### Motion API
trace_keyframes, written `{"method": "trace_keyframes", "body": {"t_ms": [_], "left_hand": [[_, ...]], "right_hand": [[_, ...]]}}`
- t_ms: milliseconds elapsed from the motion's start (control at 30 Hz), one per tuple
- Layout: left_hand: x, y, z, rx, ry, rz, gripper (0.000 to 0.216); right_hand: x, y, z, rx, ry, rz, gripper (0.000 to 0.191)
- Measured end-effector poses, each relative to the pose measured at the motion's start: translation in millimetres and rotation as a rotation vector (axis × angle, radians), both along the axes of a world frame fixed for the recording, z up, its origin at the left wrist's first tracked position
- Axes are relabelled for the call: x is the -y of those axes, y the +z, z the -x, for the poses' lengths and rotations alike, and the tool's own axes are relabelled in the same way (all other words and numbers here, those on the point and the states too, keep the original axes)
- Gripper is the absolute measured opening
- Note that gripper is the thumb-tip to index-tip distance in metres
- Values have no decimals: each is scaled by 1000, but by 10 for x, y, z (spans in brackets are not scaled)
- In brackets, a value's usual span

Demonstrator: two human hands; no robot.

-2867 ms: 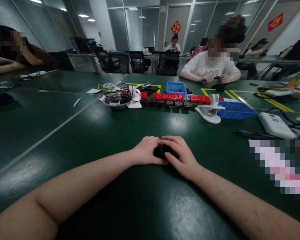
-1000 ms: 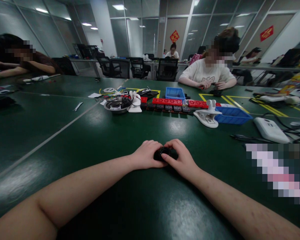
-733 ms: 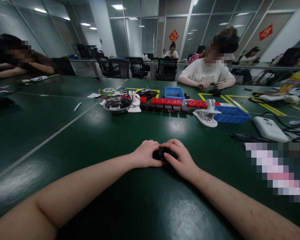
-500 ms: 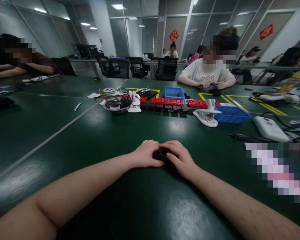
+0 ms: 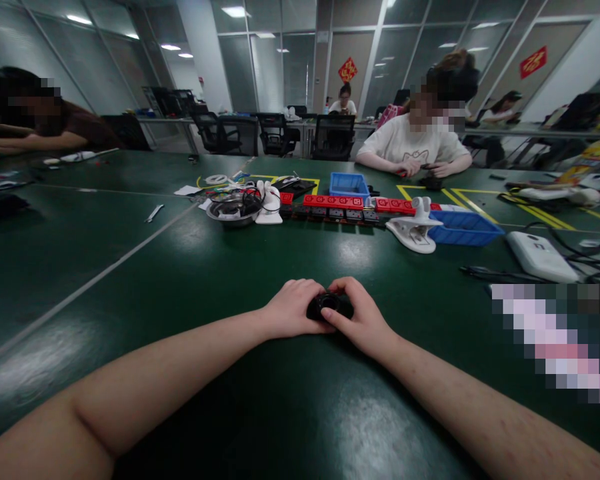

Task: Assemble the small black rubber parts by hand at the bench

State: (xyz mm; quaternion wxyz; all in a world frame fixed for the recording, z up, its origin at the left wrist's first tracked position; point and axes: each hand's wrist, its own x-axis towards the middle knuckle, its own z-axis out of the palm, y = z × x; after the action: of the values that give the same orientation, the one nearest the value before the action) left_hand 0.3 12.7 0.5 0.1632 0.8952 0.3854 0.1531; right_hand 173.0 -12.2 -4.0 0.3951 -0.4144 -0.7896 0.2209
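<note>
A small black object (image 5: 341, 306) with a raised round ring on top, shaped like a compact camera, rests low over the green table between my hands. My left hand (image 5: 294, 309) is closed around its left end, thumb along the near side. From the right, my right hand (image 5: 364, 319) grips it too, with bent fingers at the far edge and the thumb against the near side of the ring. Part of the object's left end is hidden under my left fingers.
Across the green table (image 5: 215, 267) stand a metal bowl (image 5: 234, 217) of cables, white clip bases (image 5: 413, 233), a row of red and black sockets (image 5: 333, 202) and blue bins (image 5: 463, 229). A white box (image 5: 543, 257) with black cables lies right. Other people sit around.
My right hand's fingers have drawn back and bent more, and its thumb has shifted left and down across the ring. More of the black object shows. My left hand stays nearly still.
</note>
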Motion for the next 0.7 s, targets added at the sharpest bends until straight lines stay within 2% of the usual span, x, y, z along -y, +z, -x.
{"method": "trace_keyframes", "body": {"t_ms": [367, 700], "left_hand": [[-19, 13, 5, 8, -13, 12, 41], [-37, 32, 25, 57, -69, 56, 34]], "right_hand": [[6, 29, -8, -5, 69, -5, 16], [0, 58, -30, -17, 156, 46, 32]]}}
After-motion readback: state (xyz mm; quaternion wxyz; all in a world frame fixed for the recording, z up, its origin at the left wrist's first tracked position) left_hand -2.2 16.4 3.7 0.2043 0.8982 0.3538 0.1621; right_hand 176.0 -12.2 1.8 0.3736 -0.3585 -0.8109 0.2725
